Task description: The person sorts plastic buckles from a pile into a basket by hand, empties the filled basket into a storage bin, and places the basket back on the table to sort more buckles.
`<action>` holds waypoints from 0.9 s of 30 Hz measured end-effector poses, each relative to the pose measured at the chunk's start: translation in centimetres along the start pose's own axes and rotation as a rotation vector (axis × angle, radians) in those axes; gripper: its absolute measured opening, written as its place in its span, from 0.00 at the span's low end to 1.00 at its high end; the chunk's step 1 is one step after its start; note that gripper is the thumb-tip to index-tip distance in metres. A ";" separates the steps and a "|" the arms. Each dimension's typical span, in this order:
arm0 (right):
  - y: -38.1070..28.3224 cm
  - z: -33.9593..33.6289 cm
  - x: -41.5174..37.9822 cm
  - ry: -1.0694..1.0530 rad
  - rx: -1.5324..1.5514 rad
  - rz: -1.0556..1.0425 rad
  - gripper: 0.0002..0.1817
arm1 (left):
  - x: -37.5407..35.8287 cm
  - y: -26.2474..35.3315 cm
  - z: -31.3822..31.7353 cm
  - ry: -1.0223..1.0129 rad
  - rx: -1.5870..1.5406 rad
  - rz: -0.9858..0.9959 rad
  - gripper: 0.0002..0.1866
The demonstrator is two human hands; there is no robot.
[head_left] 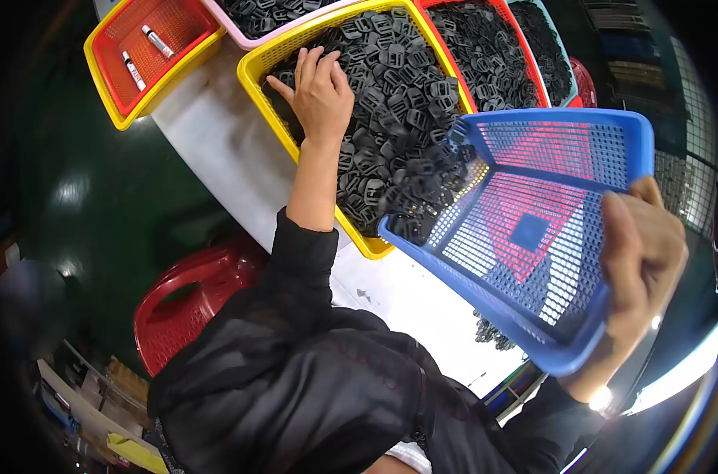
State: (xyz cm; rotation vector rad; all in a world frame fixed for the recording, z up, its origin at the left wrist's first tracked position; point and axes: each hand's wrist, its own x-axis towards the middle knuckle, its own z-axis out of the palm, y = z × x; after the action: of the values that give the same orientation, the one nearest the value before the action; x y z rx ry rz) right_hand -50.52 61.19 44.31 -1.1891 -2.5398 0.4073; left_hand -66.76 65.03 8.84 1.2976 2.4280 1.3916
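Observation:
My right hand [645, 253] grips a blue plastic basket [525, 229] by its right-hand rim. The basket is tilted over a yellow basket [270, 118], and black plastic buckles [430, 178] tumble across its low edge, blurred by motion. A deep heap of the same buckles [386, 75] fills the yellow basket. Near that basket's left wall, my left hand [321, 99] lies palm down on the heap, fingers stretched and slightly spread. Most of the blue basket's mesh floor is bare.
Along the far side stand a pink basket [276, 28], a red basket [542, 83] and a pale blue one [571, 79], all with black parts. Two markers lie in a red basket [110, 39] nested in a yellow one. A red chair [157, 312] stands left; loose buckles [491, 330] rest on the white table [209, 134].

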 end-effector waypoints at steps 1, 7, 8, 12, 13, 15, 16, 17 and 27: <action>0.0 0.0 -0.1 -0.039 -0.010 0.013 0.14 | 0.1 0.1 0.2 0.001 -0.016 -0.001 0.13; 0.5 -0.6 -0.4 -0.141 -0.097 -0.021 0.16 | 0.2 0.0 0.2 0.068 -0.056 0.027 0.12; -0.7 -1.5 -0.7 -0.097 -0.068 0.045 0.19 | 0.2 0.0 0.4 0.104 -0.064 0.040 0.11; -0.5 -0.3 -1.8 -0.124 -0.177 -0.019 0.21 | 0.5 0.1 0.2 0.143 -0.110 0.108 0.11; -0.4 -0.4 -2.1 -0.247 -0.254 0.009 0.21 | 0.4 0.0 0.2 0.142 -0.130 0.113 0.11; -0.7 -0.9 -3.1 -0.188 -0.235 -0.004 0.22 | 0.4 0.1 -0.2 0.124 -0.172 0.128 0.11; -1.0 -0.9 -4.0 -0.147 -0.226 0.002 0.22 | 0.3 0.0 -0.8 0.114 -0.190 0.132 0.11; -1.1 -1.1 -4.8 -0.102 -0.220 0.014 0.22 | 0.3 0.2 -1.3 0.101 -0.215 0.141 0.11; 2.1 -4.0 -21.2 0.409 -0.010 0.563 0.26 | -9.2 4.5 -3.8 -0.391 0.105 0.492 0.34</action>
State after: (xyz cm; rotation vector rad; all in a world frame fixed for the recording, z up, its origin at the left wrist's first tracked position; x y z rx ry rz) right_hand -34.62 46.47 43.96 -1.7788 -1.8447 0.2374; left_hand -59.57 57.17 11.29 2.0669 2.0230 0.9573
